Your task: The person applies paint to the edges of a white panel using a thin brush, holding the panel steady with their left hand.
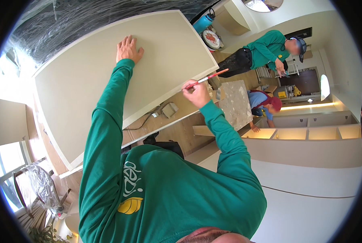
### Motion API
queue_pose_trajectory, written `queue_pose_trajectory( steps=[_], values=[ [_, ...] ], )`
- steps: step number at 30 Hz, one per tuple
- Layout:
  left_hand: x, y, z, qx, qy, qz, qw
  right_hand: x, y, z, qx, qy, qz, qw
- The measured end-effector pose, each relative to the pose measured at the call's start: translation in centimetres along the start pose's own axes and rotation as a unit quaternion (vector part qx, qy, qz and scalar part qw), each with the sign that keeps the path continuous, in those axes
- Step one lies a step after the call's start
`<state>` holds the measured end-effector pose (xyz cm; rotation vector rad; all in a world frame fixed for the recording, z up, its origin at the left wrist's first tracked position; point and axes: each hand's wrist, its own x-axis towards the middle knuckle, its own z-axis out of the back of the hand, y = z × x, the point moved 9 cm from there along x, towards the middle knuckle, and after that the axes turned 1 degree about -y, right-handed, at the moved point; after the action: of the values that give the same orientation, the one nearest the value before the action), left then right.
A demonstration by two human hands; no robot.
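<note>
Fingers (129, 43) of the left hand (129, 49) lie spread and flat against the large panel (108, 77), holding nothing; fingers of the right hand (196, 94) are closed in a pinch around a thin paintbrush (208, 78).

Panel: fills the upper centre and left of the frame. Flat, rectangular, matt off-white, with a narrow paler border along its edges. The surface reads even in tone throughout; no wet streak, bare patch or masked area is discernible, so broad coverage appears complete. The brush sits at the lower right edge of the panel, which suggests that only edge or touch-up work remains there.

Sleeves (108, 133): green knit fabric, soft and creased, rising from the lower edge of the frame.

Plastic sheeting (88, 20): glossy, wrinkled, dark, upper left behind the panel.

Stone-pattern slab (234, 103): speckled grey, right of centre.

Paintbrush: slender, handle red and white, angled up to the right. Whether the bristles touch the panel cannot be told.

Two other persons occupy the upper right, well apart.
</note>
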<state>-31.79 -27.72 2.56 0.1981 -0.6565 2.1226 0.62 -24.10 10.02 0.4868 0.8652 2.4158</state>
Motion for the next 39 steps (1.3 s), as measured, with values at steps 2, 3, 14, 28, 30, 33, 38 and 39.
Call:
queue_pose_trajectory(
  steps=[2,3,14,28,30,33,38,39],
  values=[
    [-0.1,-0.1,0.1,0.0,0.002,-0.001,1.0,-0.4,0.4,-1.1,0.069,0.01,-0.007,0.998],
    [-0.1,-0.2,0.2,-0.002,0.002,-0.003,1.0,-0.5,0.6,-1.3,0.112,0.018,-0.028,0.993],
    [0.0,-0.1,0.1,0.0,0.004,0.0,1.0,1.8,-7.3,3.6,0.114,-0.012,-0.134,0.984],
    [0.1,-0.3,0.3,-0.005,0.0,-0.003,1.0,4.4,-13.1,10.6,0.005,-0.101,-0.089,0.991],
    [0.1,-0.2,0.2,0.001,0.001,-0.004,1.0,4.6,-12.9,11.3,-0.048,-0.11,-0.086,0.989],
    [0.0,0.1,0.2,-0.001,0.004,-0.001,1.0,4.5,-10.5,10.9,-0.101,-0.112,-0.062,0.987],
    [0.1,-0.8,0.1,0.0,0.013,-0.007,1.0,1.7,-8.7,5.7,0.072,-0.047,-0.053,0.995],
    [0.0,-0.4,0.0,-0.001,0.011,-0.008,1.0,1.4,-7.4,5.1,0.088,-0.028,-0.069,0.993]
  ],
)
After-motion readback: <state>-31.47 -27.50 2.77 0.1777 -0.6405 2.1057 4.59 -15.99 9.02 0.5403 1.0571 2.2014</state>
